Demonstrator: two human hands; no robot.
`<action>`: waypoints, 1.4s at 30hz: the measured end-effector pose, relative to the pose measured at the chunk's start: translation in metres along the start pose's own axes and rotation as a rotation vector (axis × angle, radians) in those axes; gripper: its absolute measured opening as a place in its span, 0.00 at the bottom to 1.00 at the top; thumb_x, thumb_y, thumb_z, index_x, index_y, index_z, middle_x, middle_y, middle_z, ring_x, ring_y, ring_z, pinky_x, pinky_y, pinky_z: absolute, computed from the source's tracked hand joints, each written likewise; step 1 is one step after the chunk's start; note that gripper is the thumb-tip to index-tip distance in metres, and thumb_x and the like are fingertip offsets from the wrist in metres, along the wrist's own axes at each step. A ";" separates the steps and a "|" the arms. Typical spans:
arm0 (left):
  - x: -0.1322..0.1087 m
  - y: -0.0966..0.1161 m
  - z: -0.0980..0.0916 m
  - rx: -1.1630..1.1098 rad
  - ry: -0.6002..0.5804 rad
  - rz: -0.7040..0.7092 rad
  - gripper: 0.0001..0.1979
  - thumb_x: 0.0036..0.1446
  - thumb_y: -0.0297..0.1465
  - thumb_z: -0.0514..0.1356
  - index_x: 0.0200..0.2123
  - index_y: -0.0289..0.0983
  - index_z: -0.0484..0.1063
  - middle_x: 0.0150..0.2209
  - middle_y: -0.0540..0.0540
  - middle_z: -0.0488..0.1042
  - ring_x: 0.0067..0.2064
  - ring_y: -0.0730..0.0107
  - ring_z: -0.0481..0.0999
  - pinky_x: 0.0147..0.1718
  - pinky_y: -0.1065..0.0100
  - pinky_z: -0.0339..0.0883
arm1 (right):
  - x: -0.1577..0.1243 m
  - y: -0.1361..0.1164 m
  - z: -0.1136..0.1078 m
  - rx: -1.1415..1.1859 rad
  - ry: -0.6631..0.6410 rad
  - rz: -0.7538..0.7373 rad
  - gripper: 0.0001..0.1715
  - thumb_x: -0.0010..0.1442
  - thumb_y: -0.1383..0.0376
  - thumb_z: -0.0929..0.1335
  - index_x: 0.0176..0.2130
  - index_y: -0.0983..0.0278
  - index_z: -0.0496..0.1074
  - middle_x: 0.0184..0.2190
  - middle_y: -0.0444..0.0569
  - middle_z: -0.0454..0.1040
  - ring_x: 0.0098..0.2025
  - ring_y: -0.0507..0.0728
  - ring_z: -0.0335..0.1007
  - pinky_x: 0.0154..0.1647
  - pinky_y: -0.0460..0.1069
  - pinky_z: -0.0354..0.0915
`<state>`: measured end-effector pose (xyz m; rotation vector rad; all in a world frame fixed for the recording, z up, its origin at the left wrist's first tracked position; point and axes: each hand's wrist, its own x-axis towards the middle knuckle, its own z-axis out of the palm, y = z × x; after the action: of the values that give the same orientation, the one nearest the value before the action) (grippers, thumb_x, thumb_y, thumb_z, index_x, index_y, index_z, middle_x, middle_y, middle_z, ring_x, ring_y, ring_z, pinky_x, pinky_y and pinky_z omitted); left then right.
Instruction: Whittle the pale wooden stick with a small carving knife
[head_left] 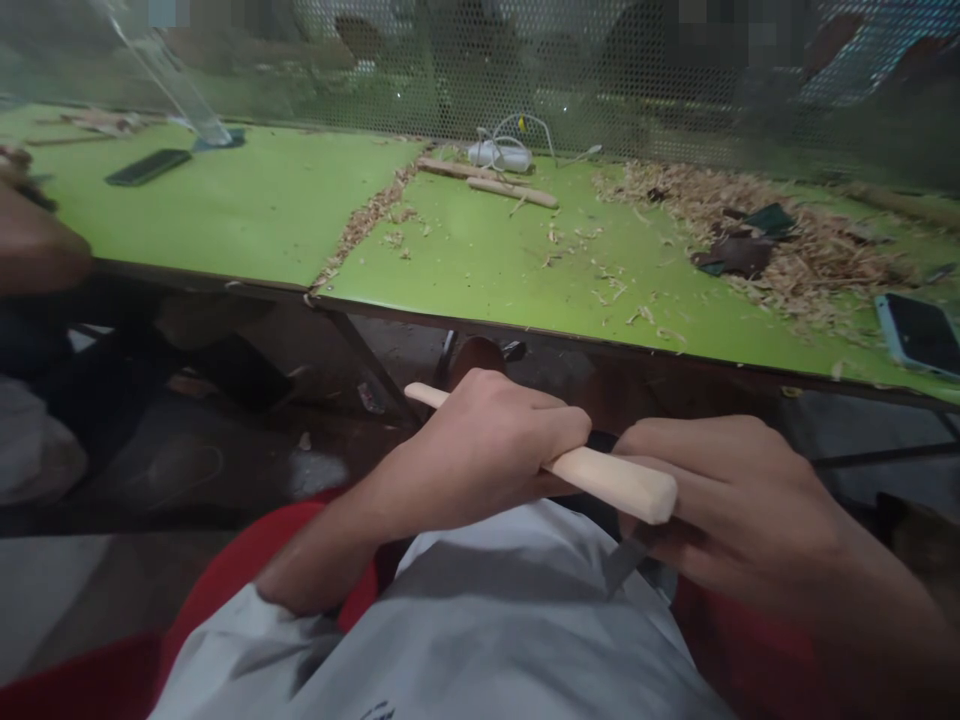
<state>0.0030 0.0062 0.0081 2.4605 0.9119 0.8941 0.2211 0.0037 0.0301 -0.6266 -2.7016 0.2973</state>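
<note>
Wooden stick [615, 480] is held over the person's lap, below the near edge of the table [247, 210] and not on it. Its long axis goes from upper left to lower right in the head view. The thin end comes out to the left past the left hand [487, 440], and the thick, rounded end comes out to the right. The left fingers [555, 425] are pressed together and closed around the middle of the stick. The right hand [735, 500] is just beside the thick end and touches it from the right. Its fingers are curled on a knife [622, 565], whose grey blade shows under this end. The handle is hidden in the palm. Wood shavings [750, 230] lie on the table, well apart.
</note>
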 end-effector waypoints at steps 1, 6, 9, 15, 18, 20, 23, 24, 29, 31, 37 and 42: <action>0.000 0.000 0.000 -0.003 -0.004 -0.002 0.16 0.56 0.26 0.59 0.20 0.36 0.56 0.19 0.57 0.58 0.21 0.80 0.55 0.22 0.67 0.44 | 0.000 0.000 0.000 0.001 0.003 0.002 0.08 0.61 0.70 0.64 0.30 0.64 0.69 0.26 0.45 0.68 0.26 0.52 0.60 0.26 0.49 0.49; 0.000 0.000 0.000 0.010 -0.008 0.009 0.15 0.56 0.26 0.58 0.20 0.36 0.57 0.19 0.57 0.61 0.21 0.80 0.56 0.22 0.68 0.44 | 0.002 -0.001 0.000 -0.010 0.019 -0.003 0.07 0.61 0.70 0.65 0.30 0.64 0.70 0.26 0.45 0.69 0.26 0.52 0.61 0.26 0.49 0.49; 0.000 0.000 0.000 0.001 -0.016 0.008 0.15 0.56 0.26 0.58 0.20 0.36 0.57 0.19 0.57 0.60 0.21 0.80 0.56 0.22 0.69 0.45 | 0.002 -0.002 0.000 -0.011 0.014 -0.001 0.08 0.61 0.71 0.65 0.30 0.64 0.70 0.25 0.45 0.68 0.25 0.52 0.60 0.26 0.49 0.49; 0.001 -0.002 0.001 -0.041 -0.016 0.000 0.16 0.56 0.27 0.59 0.20 0.36 0.56 0.19 0.57 0.60 0.21 0.80 0.55 0.22 0.69 0.44 | -0.001 -0.003 -0.001 -0.003 0.024 0.001 0.07 0.61 0.71 0.65 0.31 0.64 0.70 0.26 0.45 0.68 0.26 0.51 0.60 0.26 0.49 0.50; 0.000 -0.003 0.000 -0.050 -0.012 -0.007 0.17 0.56 0.28 0.61 0.21 0.36 0.56 0.20 0.57 0.59 0.22 0.80 0.56 0.23 0.69 0.45 | -0.002 -0.003 -0.001 0.001 0.022 0.009 0.06 0.60 0.72 0.65 0.30 0.64 0.69 0.25 0.44 0.68 0.25 0.51 0.60 0.26 0.49 0.50; -0.001 -0.003 0.000 -0.081 0.001 -0.005 0.17 0.56 0.29 0.62 0.21 0.36 0.57 0.20 0.57 0.59 0.22 0.80 0.56 0.23 0.70 0.45 | -0.002 -0.003 -0.001 0.022 0.019 0.024 0.07 0.59 0.73 0.65 0.30 0.63 0.69 0.25 0.43 0.68 0.25 0.50 0.60 0.25 0.48 0.51; -0.004 -0.003 0.002 -0.183 0.048 0.011 0.10 0.55 0.26 0.62 0.25 0.36 0.64 0.23 0.56 0.63 0.25 0.80 0.61 0.24 0.73 0.50 | -0.002 -0.003 -0.001 0.111 0.064 0.054 0.07 0.57 0.74 0.64 0.31 0.63 0.68 0.25 0.42 0.68 0.25 0.49 0.60 0.25 0.46 0.53; -0.005 -0.003 0.002 -0.221 0.067 0.021 0.07 0.54 0.25 0.63 0.27 0.36 0.66 0.24 0.56 0.65 0.25 0.81 0.62 0.25 0.74 0.52 | -0.002 -0.002 0.000 0.154 0.095 0.071 0.07 0.57 0.75 0.64 0.32 0.63 0.68 0.25 0.42 0.68 0.25 0.49 0.60 0.25 0.46 0.54; -0.007 -0.003 0.003 -0.342 0.082 0.036 0.06 0.51 0.23 0.66 0.29 0.35 0.71 0.25 0.55 0.70 0.26 0.81 0.67 0.27 0.76 0.57 | -0.006 0.004 -0.001 0.322 0.145 0.269 0.08 0.57 0.74 0.67 0.37 0.62 0.70 0.28 0.41 0.70 0.26 0.48 0.64 0.26 0.42 0.60; -0.008 -0.003 0.003 -0.357 0.075 0.031 0.06 0.51 0.25 0.66 0.28 0.35 0.71 0.25 0.53 0.72 0.26 0.80 0.68 0.27 0.76 0.58 | -0.009 0.007 -0.004 0.375 0.094 0.306 0.10 0.59 0.71 0.67 0.42 0.60 0.70 0.32 0.42 0.72 0.29 0.49 0.68 0.28 0.42 0.63; -0.011 -0.004 0.006 -0.320 0.148 0.020 0.09 0.50 0.26 0.67 0.23 0.36 0.69 0.20 0.55 0.65 0.22 0.80 0.61 0.22 0.74 0.54 | -0.013 0.009 -0.008 0.489 0.050 0.306 0.10 0.66 0.66 0.63 0.44 0.60 0.73 0.40 0.47 0.73 0.40 0.52 0.71 0.39 0.44 0.67; -0.009 -0.003 0.004 -0.278 0.185 0.017 0.17 0.49 0.35 0.69 0.20 0.36 0.65 0.18 0.56 0.63 0.20 0.81 0.59 0.21 0.74 0.54 | -0.009 0.009 -0.003 0.474 0.093 0.260 0.11 0.64 0.69 0.65 0.45 0.61 0.75 0.39 0.47 0.73 0.39 0.52 0.71 0.38 0.45 0.68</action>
<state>-0.0009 0.0021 0.0001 2.1790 0.7669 1.1840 0.2330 0.0078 0.0274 -0.8139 -2.3329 0.9155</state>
